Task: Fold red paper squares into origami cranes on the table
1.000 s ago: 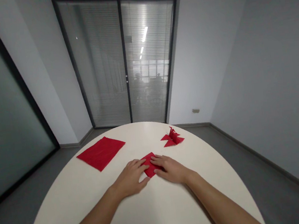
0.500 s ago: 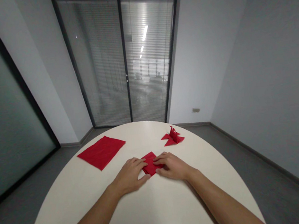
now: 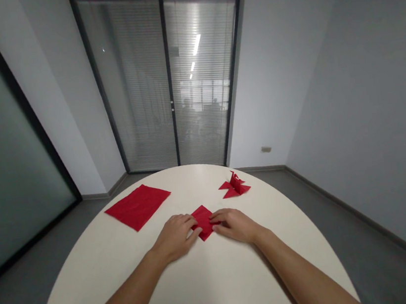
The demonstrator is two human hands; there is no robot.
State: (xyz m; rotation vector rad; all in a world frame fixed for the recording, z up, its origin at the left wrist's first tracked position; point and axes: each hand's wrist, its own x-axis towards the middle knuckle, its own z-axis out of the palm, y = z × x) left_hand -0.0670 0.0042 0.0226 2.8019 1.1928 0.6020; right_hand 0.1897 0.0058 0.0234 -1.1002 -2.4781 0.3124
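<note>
Red folded paper (image 3: 203, 221) lies flat on the round white counter (image 3: 191, 293), a small diamond with one corner pointing away from the person and one toward them. The step in hand looks like squaring up or pressing a fold — the layers are too small to count, so which fold it is cannot be told. Any further fold would seem to call for meeting edges and a firm crease, with one side steadied while the other is worked; thin paper like this could easily slip askew.

The paper sits between the two hands, touched from both sides. The left hand (image 3: 178, 232) is half curled, its fingertips over the left corner and its thumb at the near-left edge. The right hand (image 3: 235, 223) is bent likewise, fingertips and thumb at the right corner. Whether either one pinches the paper or merely presses it down, I cannot tell.

Beyond the hands — well apart from the paper — a larger red sheet (image 3: 138, 207) lies spread at far left, and a winged red paper figure (image 3: 235, 186) stands at far right.
</note>
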